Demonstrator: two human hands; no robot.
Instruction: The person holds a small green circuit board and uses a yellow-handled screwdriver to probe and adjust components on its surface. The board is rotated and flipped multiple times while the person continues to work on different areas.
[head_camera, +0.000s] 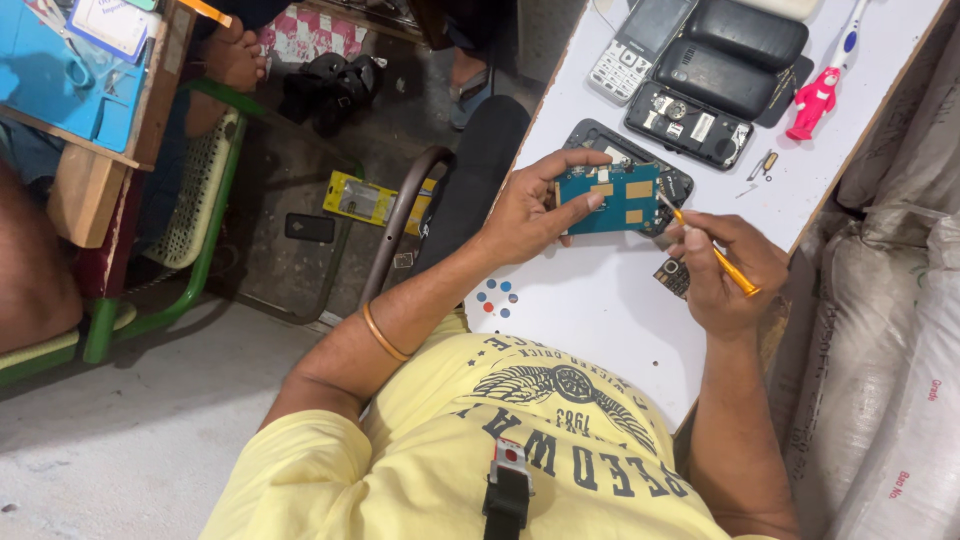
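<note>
My left hand (528, 208) grips a blue circuit board (610, 198) by its left edge, holding it over an opened dark phone frame (600, 135) on the white table (600, 300). In my right hand (722, 270) is a thin orange-handled screwdriver (725, 262), its tip touching the board's right edge. A small dark part (672, 276) lies under my right hand.
Farther up the table lie a keypad phone (635, 45), two black back covers (735, 50), an open phone body (688, 125), a red and white toothbrush (822, 85) and tiny screws (762, 165). White sacks (890, 330) stand on the right. Another person's foot (232, 58) and a green chair (190, 220) are on the left.
</note>
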